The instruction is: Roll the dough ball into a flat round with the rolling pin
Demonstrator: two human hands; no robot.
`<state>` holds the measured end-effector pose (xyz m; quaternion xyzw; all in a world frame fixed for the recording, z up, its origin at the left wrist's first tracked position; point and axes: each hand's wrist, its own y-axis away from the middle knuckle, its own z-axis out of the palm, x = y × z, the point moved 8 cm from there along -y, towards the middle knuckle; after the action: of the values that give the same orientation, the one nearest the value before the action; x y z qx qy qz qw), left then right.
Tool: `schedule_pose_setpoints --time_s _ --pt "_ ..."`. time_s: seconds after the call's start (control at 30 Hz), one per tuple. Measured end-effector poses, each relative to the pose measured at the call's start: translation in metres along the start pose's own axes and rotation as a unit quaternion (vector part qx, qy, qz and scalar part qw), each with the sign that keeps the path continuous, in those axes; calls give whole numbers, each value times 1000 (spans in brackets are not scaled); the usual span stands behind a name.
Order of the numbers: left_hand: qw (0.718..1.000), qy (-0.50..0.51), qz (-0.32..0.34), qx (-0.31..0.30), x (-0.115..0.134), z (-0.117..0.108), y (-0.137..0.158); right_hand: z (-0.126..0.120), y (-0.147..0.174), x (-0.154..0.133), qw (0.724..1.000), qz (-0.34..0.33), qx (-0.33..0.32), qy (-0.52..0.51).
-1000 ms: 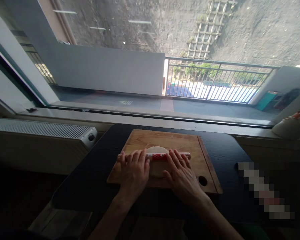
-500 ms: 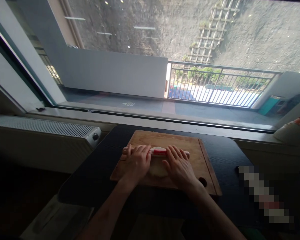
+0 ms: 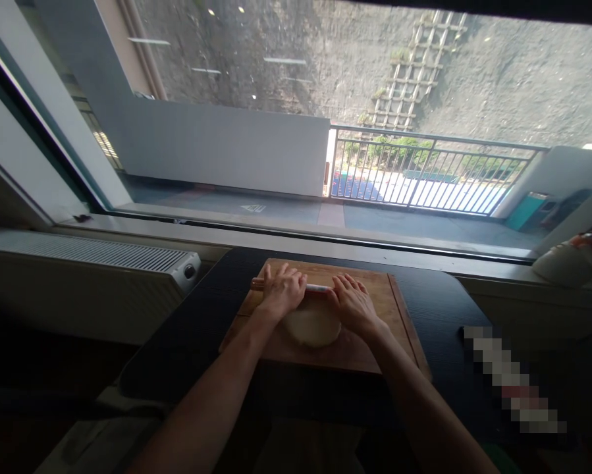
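A rolling pin [image 3: 317, 288] lies crosswise near the far part of a wooden cutting board [image 3: 399, 316]. My left hand [image 3: 284, 291] is curled over the left part of the pin, whose brown end sticks out past the fingers. Over the right part rests my right hand [image 3: 353, 301], fingers bent across it and hiding that end. Between the hands a pale label strip shows on the pin. A flat round of pale dough [image 3: 311, 327] spreads on the board, on the near side of the pin and between my wrists.
Beneath the board is a black table [image 3: 177, 349] against the window sill [image 3: 375, 252]. A white radiator [image 3: 93, 257] runs along the wall at left. On the table's right lies a pixelated item [image 3: 513, 382]. A pale object [image 3: 567, 260] stands on the sill at far right.
Both hands have moved the rolling pin away from me, toward the board's far edge. More of the dough shows on the near side, and the pin's red label part has turned mostly out of sight.
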<state>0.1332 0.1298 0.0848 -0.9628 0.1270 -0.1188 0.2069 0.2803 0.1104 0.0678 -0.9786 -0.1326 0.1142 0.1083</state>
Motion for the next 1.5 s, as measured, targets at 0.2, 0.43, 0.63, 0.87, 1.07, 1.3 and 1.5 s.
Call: schedule_pose_setpoints --time_s 0.2,0.43,0.63,0.87,1.07,1.3,1.5 --pt "1000 1 29 4 6 -13 63 -9 98 -26 993 -83 80 16" --pt "999 -10 -19 -33 3 17 5 -4 33 7 997 -15 78 7" --pt "998 -17 17 -56 18 24 -25 -4 37 16 996 14 87 -11" --pt "997 16 65 -29 13 7 35 -16 117 -29 989 -84 122 7" --pt "995 8 44 -93 30 31 -13 -11 59 18 994 -1 107 -3" --pt "992 17 98 -75 56 29 -13 -5 85 8 990 -15 141 4" --pt "991 28 116 -59 32 11 35 -15 117 -26 987 -83 140 0"
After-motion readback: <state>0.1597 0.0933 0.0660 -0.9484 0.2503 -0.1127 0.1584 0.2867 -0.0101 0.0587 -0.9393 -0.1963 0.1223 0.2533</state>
